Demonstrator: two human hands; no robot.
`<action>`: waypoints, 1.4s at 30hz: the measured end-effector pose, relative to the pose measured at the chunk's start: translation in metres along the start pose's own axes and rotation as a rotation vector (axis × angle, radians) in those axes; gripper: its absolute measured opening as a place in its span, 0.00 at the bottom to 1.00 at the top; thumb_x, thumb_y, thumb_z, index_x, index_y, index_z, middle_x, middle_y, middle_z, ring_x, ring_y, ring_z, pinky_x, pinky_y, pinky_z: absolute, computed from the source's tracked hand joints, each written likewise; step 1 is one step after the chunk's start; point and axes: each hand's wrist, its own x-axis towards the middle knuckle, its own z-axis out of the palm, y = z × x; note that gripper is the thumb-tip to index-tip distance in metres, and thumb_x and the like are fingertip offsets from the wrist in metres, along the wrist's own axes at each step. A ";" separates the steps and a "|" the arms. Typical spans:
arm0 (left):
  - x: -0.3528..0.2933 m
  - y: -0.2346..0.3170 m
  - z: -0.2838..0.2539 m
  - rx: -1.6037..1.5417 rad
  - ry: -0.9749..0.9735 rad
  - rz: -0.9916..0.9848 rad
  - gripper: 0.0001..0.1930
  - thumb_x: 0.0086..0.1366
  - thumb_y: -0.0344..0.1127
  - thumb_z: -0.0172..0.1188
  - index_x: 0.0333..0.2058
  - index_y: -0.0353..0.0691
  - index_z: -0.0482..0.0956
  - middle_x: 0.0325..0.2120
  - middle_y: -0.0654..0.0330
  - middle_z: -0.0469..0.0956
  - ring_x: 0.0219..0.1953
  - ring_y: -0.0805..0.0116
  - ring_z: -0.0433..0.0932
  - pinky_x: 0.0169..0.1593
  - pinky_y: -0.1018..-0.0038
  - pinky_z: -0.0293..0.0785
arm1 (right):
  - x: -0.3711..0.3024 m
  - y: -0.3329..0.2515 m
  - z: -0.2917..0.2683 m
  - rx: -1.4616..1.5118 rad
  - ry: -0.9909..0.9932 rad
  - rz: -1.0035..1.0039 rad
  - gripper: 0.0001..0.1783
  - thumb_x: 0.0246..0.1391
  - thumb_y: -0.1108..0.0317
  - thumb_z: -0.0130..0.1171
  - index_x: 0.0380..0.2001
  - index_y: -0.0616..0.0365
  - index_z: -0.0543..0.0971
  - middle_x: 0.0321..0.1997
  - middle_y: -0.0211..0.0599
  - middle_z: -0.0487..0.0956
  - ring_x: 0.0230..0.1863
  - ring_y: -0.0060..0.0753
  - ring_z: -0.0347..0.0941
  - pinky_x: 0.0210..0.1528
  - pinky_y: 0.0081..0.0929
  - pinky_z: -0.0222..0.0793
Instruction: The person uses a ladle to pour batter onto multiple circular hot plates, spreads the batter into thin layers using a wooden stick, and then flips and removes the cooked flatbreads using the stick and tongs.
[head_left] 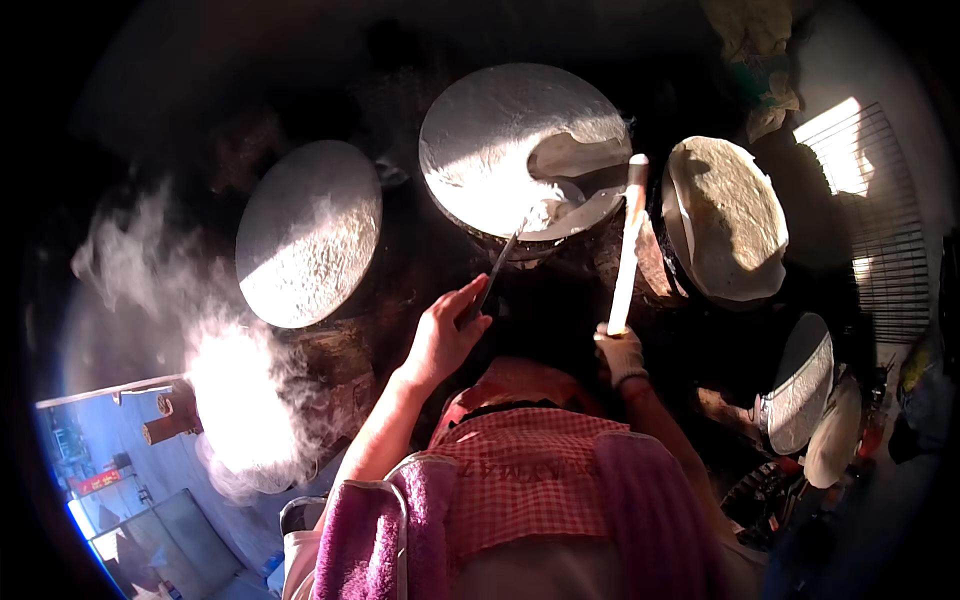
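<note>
Gripping a knife (497, 272) in the left hand (443, 335) and a white stick (628, 250) in the right hand (620, 352), fingers closed; ease the flatbread (565, 205) gently off the griddle's (480, 130) near edge.

The person wears a red-and-white checked apron (525, 470) – a fine gingham, with a plain red bib part just above it, edged by a dark band. Either side of the apron hangs a pink-purple towelling cloth (385, 535), fuzzy in texture, with a pale grey trim along the edge on the left piece. Both forearms are bare from the apron's sides outward – no sleeves show there. The right hand (620, 352) looks pale and dusted, as if floured or gloved; I cannot tell which. The left hand (445, 335) is bare.
</note>
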 end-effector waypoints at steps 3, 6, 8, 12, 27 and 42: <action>-0.020 0.044 -0.026 -0.603 0.049 -0.310 0.29 0.67 0.28 0.59 0.66 0.38 0.65 0.30 0.64 0.75 0.22 0.80 0.68 0.25 0.83 0.66 | -0.025 -0.068 0.072 0.807 -0.166 -0.224 0.11 0.59 0.66 0.64 0.43 0.52 0.77 0.24 0.25 0.75 0.19 0.19 0.72 0.21 0.21 0.74; -0.058 0.035 -0.066 -0.726 0.185 -0.077 0.26 0.75 0.38 0.51 0.67 0.35 0.61 0.25 0.66 0.70 0.15 0.84 0.58 0.18 0.84 0.57 | -0.074 -0.176 0.121 0.613 -0.398 -0.237 0.08 0.61 0.62 0.62 0.39 0.50 0.76 0.21 0.23 0.73 0.16 0.16 0.68 0.15 0.17 0.67; -0.069 0.032 -0.086 -0.778 0.334 -0.213 0.23 0.76 0.40 0.50 0.64 0.35 0.63 0.23 0.67 0.67 0.14 0.82 0.57 0.16 0.82 0.55 | -0.079 -0.198 0.165 0.578 -0.575 -0.224 0.11 0.62 0.59 0.62 0.40 0.52 0.74 0.22 0.23 0.73 0.14 0.15 0.64 0.12 0.17 0.60; -0.103 0.002 -0.108 -0.864 0.620 -0.410 0.18 0.76 0.42 0.50 0.58 0.41 0.69 0.21 0.69 0.61 0.13 0.81 0.54 0.15 0.81 0.52 | -0.086 -0.190 0.210 0.661 -0.511 -0.100 0.10 0.62 0.58 0.60 0.40 0.50 0.75 0.20 0.21 0.70 0.13 0.14 0.61 0.13 0.15 0.56; -0.129 -0.021 -0.107 -0.986 0.665 -0.294 0.19 0.75 0.41 0.52 0.58 0.39 0.71 0.22 0.71 0.61 0.16 0.83 0.56 0.15 0.81 0.51 | 0.021 -0.132 -0.044 0.543 -0.374 -0.073 0.15 0.61 0.53 0.56 0.32 0.53 0.77 0.18 0.34 0.74 0.15 0.29 0.68 0.16 0.28 0.62; -0.073 0.038 -0.020 -0.942 0.642 -0.416 0.20 0.73 0.40 0.54 0.59 0.37 0.69 0.21 0.71 0.60 0.16 0.83 0.55 0.16 0.81 0.51 | 0.095 -0.130 -0.078 0.672 -0.522 -0.201 0.14 0.67 0.53 0.50 0.36 0.52 0.74 0.22 0.28 0.73 0.16 0.27 0.68 0.15 0.28 0.63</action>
